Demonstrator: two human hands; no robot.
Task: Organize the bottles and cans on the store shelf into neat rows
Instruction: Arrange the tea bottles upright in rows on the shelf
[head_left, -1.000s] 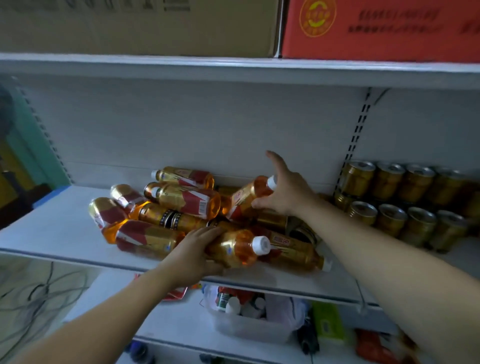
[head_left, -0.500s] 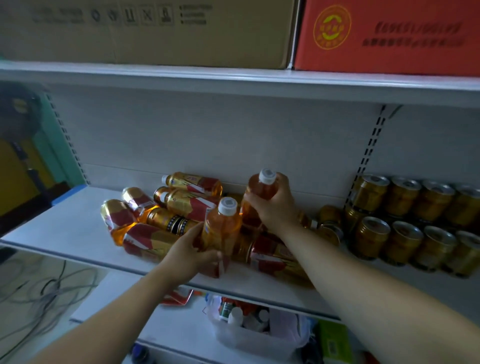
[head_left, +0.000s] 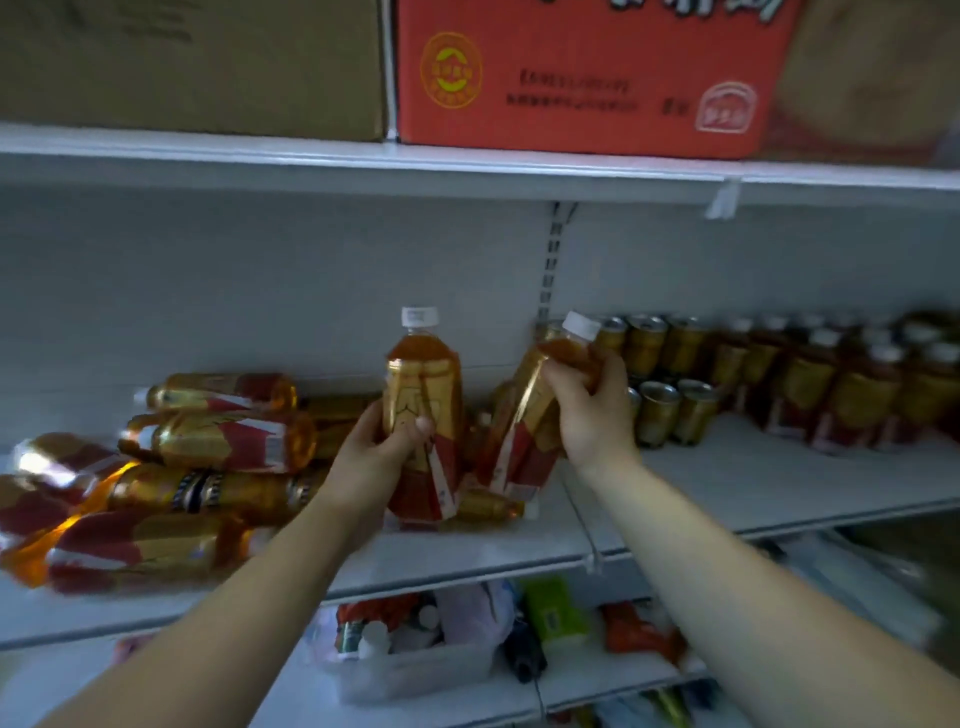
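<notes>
Nothing here reads clearly to me. The red carton (head_left: 571, 119) bears blurred dark print, a round yellow emblem (head_left: 450, 70) and a white badge (head_left: 725, 106); each bottle (head_left: 441, 384) below it shows an illegible label.

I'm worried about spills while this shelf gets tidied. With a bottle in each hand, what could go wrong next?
1. The right hand holds the tilted bottle close to the cans; swinging it rightward could knock some over.
2. The heap of lying bottles sits close to the front edge of the shelf. The left hand grips the upright bottle, so neither hand is free if one rolls off.
</notes>
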